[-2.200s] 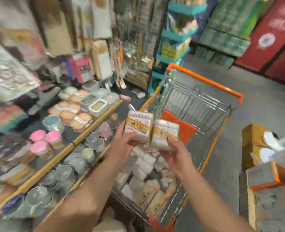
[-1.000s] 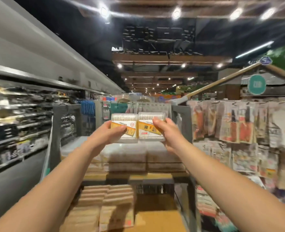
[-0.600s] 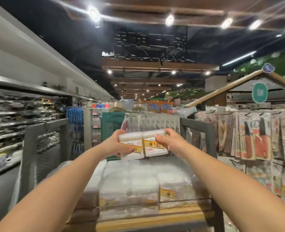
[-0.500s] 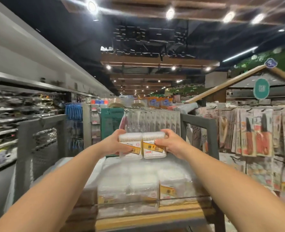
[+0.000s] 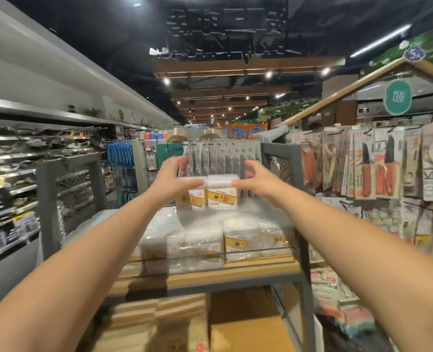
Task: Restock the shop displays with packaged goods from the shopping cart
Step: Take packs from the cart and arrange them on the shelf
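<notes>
Two packs [image 5: 211, 191] stand side by side atop the stacked packs at the shelf's [image 5: 210, 274] back edge; my left hand [image 5: 171, 180] and right hand [image 5: 257, 179] touch their top corners, fingers spread, under dim aisle lights.

Glossy clear-plastic packs [image 5: 221, 191], matt wooden shelf [image 5: 235, 273]

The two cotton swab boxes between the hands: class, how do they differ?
The left cotton swab box is partly hidden by the left hand; the right cotton swab box shows its whole yellow label. The right hand touches only its corner. Both stand upright atop the stacked packs.
</notes>
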Motion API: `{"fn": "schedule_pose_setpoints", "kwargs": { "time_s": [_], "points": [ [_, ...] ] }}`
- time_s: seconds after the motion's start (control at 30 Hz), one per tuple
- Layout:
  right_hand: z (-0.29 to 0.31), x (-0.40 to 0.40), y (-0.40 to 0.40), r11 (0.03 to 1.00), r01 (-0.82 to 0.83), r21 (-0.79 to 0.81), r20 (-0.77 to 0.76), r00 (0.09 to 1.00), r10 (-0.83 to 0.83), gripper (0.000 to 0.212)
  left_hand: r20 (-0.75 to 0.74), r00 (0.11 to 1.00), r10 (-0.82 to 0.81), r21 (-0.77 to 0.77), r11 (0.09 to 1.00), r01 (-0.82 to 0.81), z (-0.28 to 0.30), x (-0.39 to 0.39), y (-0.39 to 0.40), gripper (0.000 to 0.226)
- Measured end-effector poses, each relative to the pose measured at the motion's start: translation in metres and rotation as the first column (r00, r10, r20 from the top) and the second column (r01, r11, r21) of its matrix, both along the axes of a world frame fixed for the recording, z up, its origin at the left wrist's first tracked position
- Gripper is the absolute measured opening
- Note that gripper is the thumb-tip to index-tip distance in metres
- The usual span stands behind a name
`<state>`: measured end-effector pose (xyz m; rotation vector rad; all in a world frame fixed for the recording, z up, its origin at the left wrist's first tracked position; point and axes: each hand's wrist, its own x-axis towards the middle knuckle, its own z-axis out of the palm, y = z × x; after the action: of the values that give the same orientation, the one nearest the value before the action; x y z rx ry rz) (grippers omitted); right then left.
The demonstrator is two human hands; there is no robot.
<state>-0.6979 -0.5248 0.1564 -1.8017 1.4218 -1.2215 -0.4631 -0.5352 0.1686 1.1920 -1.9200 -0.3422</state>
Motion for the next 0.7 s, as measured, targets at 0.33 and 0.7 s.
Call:
{"fn": "schedule_pose_setpoints", "kwargs": {
  "time_s": [0.33,0.7],
  "points": [
    [-0.041,-0.184,0.199,0.997,0.035,0.069,0.186,0.981,-0.047,0.027,-0.165,0.925,-0.343,-0.072,0.939,0.335,-0.044,-0.220,0.160,0.038],
    [-0.179,-0.473,0.475,0.677,0.618,0.400,0.195,0.664,-0.722,0.017,-0.102,0.566,-0.818,0.346,0.504,0.791,-0.176,-0.542,0.302,0.027]
  ]
}}
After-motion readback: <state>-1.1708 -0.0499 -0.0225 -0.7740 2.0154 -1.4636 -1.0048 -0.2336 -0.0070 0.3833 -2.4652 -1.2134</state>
